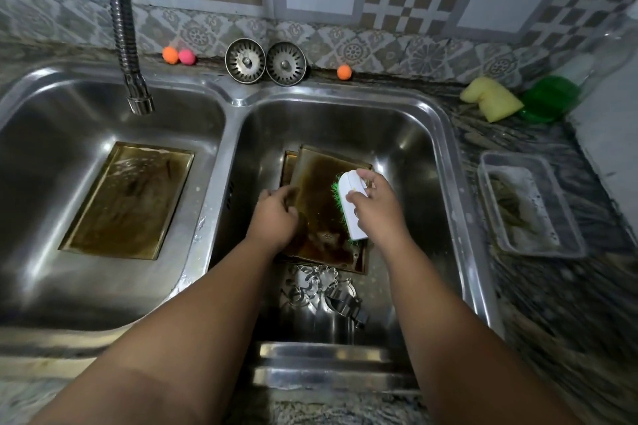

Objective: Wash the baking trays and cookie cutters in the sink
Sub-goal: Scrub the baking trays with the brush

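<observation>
In the right basin of the steel double sink [445, 162] lies a stained brown baking tray [317, 197], stacked on another tray whose edge [288, 162] shows at its left. My left hand [276, 214] grips the top tray's left edge. My right hand [374, 203] holds a white scrubbing brush [352, 203] with green bristles pressed on the tray. Several metal cookie cutters [321, 290] lie on the basin floor nearer to me. A third dirty tray [127, 200] rests in the left basin.
A flexible steel faucet [129, 45] hangs over the left basin. Two sink strainers [266, 60] and small orange and pink balls [179, 56] sit on the back ledge. On the right counter are a yellow sponge [492, 98], a green dish [549, 98] and a clear plastic container [528, 203].
</observation>
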